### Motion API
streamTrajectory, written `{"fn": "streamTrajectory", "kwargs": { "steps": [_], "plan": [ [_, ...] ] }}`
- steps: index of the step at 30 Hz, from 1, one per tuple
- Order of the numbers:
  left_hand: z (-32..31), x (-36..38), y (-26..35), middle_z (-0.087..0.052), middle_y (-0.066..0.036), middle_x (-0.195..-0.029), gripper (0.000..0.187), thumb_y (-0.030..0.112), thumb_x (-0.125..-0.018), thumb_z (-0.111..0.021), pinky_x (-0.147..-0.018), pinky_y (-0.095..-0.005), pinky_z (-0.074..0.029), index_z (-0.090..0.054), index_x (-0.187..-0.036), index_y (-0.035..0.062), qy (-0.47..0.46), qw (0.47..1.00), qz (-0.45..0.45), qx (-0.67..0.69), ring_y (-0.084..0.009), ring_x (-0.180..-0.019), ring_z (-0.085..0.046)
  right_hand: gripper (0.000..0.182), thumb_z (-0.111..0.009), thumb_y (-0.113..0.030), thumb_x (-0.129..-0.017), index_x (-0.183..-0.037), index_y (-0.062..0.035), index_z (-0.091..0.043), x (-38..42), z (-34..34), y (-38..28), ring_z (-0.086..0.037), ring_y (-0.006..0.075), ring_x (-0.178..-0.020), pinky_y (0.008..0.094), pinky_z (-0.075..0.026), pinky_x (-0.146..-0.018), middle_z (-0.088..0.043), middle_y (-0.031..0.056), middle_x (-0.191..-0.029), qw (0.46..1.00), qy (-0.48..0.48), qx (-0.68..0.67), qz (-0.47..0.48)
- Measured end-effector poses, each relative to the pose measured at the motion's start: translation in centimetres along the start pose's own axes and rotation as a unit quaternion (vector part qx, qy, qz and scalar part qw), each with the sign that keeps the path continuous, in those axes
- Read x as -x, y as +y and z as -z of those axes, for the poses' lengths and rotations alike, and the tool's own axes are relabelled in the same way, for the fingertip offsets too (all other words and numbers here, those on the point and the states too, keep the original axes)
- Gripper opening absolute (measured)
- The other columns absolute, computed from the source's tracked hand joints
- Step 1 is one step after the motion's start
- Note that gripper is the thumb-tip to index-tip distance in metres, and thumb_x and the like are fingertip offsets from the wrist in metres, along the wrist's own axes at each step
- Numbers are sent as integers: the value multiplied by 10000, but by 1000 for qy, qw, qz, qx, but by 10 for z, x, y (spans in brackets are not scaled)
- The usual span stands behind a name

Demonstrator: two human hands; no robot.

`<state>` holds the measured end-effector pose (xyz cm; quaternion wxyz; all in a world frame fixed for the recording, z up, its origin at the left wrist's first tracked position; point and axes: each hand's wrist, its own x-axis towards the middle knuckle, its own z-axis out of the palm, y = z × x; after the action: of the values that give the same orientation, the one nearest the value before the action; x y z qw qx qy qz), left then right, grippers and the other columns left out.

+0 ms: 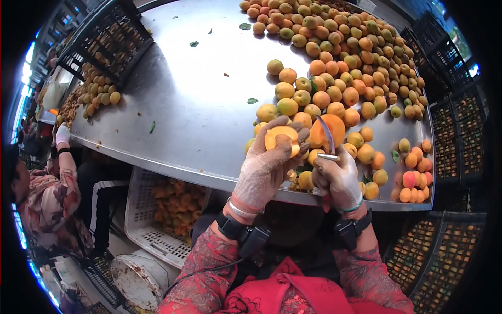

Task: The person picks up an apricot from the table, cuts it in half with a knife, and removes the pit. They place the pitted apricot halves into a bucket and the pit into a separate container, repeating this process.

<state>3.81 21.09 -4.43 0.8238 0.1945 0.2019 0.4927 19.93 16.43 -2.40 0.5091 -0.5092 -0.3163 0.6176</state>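
Two gloved hands work close together over the near edge of the metal table (172, 120). The right hand (342, 179) is wrapped around a curved knife (330, 138); the left hand (261, 170) is closed on an apricot half (274, 138), just left of the blade. Pointing far and slightly left, the blade crosses a second half (337, 127); I cannot tell which hand supports it. Whole apricots (350, 62) heap beyond, far right.

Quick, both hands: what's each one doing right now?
Left hand: closed around a cut apricot half.
Right hand: closed on a knife; whether it also supports the second half can't be told.
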Motion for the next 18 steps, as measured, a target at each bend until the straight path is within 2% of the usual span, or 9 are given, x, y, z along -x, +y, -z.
{"fn": "streamTrajectory", "kwargs": {
  "steps": [2,3,4,6,7,12,14,16,18],
  "plan": [
    [2,0,4,-547,-160,-1297,390,95,-987,-541,-856,-281,-536,-418,-1353,43,-9,1000,-6,0,-228,-1166,-601,374,-572,-61,-877,-1237,1,-493,2,2,5,-398,46,-441,211,-319,-393,-482,-23,-634,992,18,118,29],
    [4,-3,3,-534,-164,-1322,401,143,-1000,-538,-895,-310,-530,-409,-1365,37,-13,1000,-18,-1,-245,-1176,-595,495,-608,-42,-878,-1348,31,-473,2,8,9,-663,179,-812,296,-539,-733,-672,57,-945,985,-16,165,47],
    [6,-4,0,-521,-169,-1347,420,191,-1012,-535,-934,-340,-524,-400,-1376,31,-18,999,-28,-1,-261,-1185,-588,546,-631,-47,-867,-1373,48,-449,4,8,10,-662,221,-983,326,-510,-885,-687,102,-1042,977,-43,200,63],
    [8,-8,-7,-499,-188,-1363,458,210,-1015,-523,-1002,-406,-475,-376,-1394,1,-17,999,-31,11,-297,-1239,-539,579,-652,-62,-862,-1381,64,-428,0,9,21,-686,212,-943,305,-521,-834,-693,160,-1008,920,-86,316,215],
    [9,-8,-10,-476,-207,-1379,498,229,-1017,-511,-1069,-471,-425,-352,-1413,-28,-18,999,-32,22,-333,-1293,-490,603,-675,-84,-854,-1380,69,-422,2,7,21,-702,224,-924,310,-528,-804,-687,209,-987,914,-78,342,204],
    [10,-11,-18,-512,-192,-1339,426,260,-1036,-477,-1072,-483,-427,-399,-1367,4,-33,984,18,174,-349,-1273,-506,645,-708,-102,-827,-1384,57,-425,9,9,11,-706,226,-834,310,-535,-746,-698,186,-956,889,-61,418,179],
    [15,-12,-22,-551,-162,-1265,398,254,-1037,-475,-1016,-475,-475,-418,-1349,13,-5,978,37,204,-320,-1185,-566,639,-697,-76,-822,-1386,58,-427,10,16,7,-686,194,-718,310,-540,-695,-711,135,-907,899,-86,366,227],
    [11,-8,-20,-562,-146,-1214,383,223,-1022,-492,-955,-447,-506,-426,-1339,19,5,989,37,143,-290,-1103,-597,535,-650,-32,-825,-1328,52,-489,20,15,-12,-579,122,-533,270,-492,-557,-644,85,-741,972,-4,222,81],
    [7,-2,-20,-573,-129,-1162,371,192,-1006,-510,-895,-418,-537,-435,-1329,25,14,996,44,82,-261,-1021,-627,380,-592,-75,-873,-1227,53,-541,14,19,-8,-471,96,-441,258,-396,-475,-546,36,-622,986,53,-33,157]
  ]
}}
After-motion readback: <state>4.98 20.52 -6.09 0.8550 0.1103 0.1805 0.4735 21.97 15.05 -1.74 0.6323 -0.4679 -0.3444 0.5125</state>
